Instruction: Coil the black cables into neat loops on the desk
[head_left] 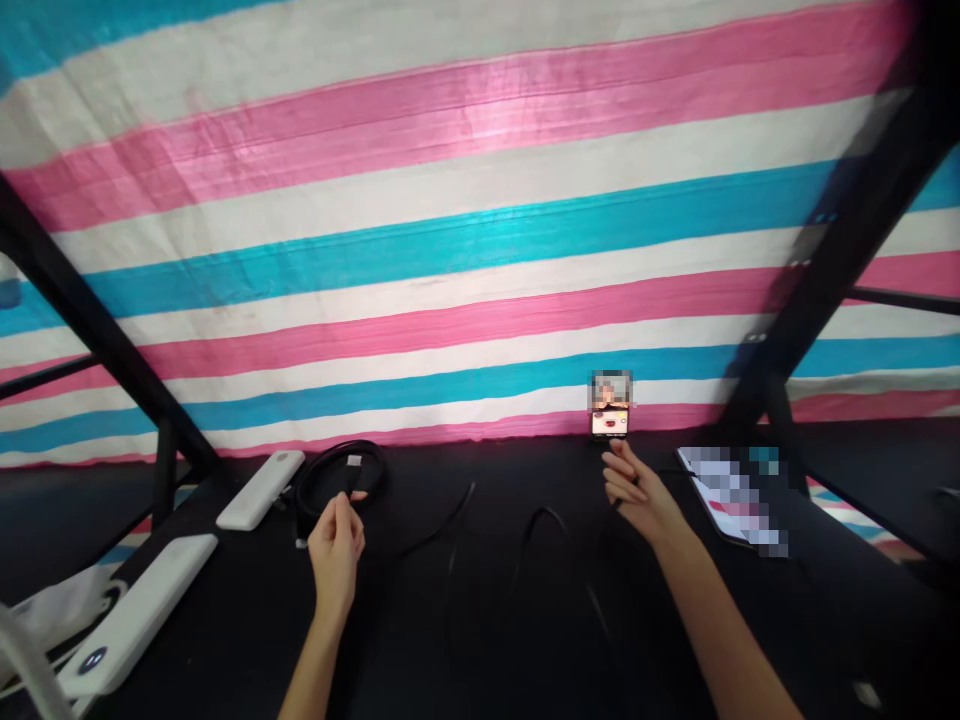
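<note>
My left hand [335,545] is closed around a black cable plug [353,470], held upright just in front of a coiled black cable [319,475] on the black table. My right hand [637,490] has its fingers curled around another part of a black cable [540,525], right below a small phone [610,405] that stands upright against the striped sheet with its screen lit. The loose cable trails across the table between my two hands.
Two white power banks [261,489] [139,612] lie at the left of the black table [465,640]. A second phone [731,495] lies flat at the right. Black frame bars [832,260] slant up on both sides before a pink, white and blue striped sheet [450,200].
</note>
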